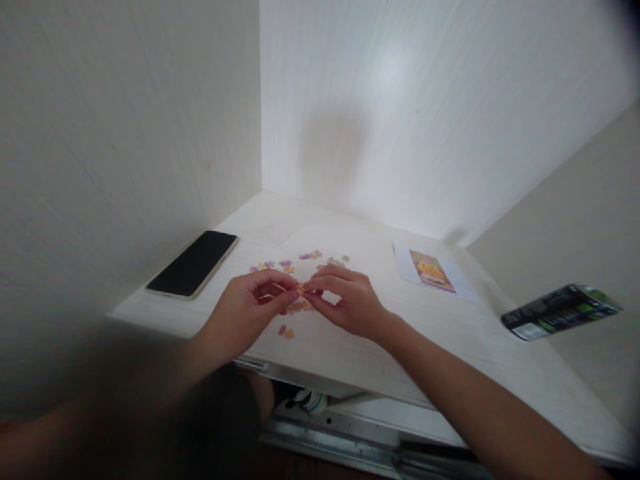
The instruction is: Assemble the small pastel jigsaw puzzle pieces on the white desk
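Fingers (280,288) of both hands pinched narrow on one small orange piece (300,289), held between them just above the desk (450,333). Left hand (250,310) gripping from the left with thumb and forefinger; right hand (345,300) meeting it from the right, fingertips touching or nearly touching. Probably held up off the surface for turning and checking shape; too small and blurred to confirm whether one piece or two.

Loose pieces (300,261) scattered on the desk just behind the hands, purple and orange, within easy reach. A couple more (286,331) below the left hand, near the front edge. Picture card (433,272) flat to the right, well apart, face up, likely kept in view as reference. Phone (195,262) lying dark-screened to the left, near the wall. Dark box (560,310) far right, over the desk edge.
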Available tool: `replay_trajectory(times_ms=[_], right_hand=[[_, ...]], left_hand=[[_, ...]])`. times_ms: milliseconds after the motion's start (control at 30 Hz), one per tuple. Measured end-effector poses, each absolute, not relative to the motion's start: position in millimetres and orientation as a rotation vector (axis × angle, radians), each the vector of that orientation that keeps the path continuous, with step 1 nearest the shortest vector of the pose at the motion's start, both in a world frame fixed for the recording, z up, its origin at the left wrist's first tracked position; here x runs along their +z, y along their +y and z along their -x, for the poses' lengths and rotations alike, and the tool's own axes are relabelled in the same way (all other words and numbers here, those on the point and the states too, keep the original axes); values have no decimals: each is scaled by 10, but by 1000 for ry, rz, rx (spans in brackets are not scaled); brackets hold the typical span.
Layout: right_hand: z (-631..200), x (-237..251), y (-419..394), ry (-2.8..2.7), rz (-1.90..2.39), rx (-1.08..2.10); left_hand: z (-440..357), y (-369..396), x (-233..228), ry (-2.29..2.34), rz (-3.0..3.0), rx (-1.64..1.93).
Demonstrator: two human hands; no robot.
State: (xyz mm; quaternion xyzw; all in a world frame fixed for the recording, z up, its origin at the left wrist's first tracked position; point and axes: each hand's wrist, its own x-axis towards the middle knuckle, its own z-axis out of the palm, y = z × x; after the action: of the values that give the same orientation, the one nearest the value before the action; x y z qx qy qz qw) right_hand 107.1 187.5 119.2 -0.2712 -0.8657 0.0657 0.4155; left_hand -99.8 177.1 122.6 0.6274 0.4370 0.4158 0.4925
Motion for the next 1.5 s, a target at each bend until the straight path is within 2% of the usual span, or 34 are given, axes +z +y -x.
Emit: replay_trajectory(times_ms=[333, 533, 733, 1500], right_hand=[[-1047, 1183, 1874, -2106, 767, 343], [-1160, 1125, 2007, -1982, 917, 212], [-1273, 1082, 2143, -1870, 1025, 120], [-1300, 1080, 2159, -1874, 1007, 77]], left_hand=[[1035, 1841, 1311, 1057, -1635, 1013], [1332, 2004, 1368, 1264, -1945, 1042], [1764, 2286, 1266, 1456, -2438, 750], [1890, 2410, 1152, 1585, -2623, 327]])
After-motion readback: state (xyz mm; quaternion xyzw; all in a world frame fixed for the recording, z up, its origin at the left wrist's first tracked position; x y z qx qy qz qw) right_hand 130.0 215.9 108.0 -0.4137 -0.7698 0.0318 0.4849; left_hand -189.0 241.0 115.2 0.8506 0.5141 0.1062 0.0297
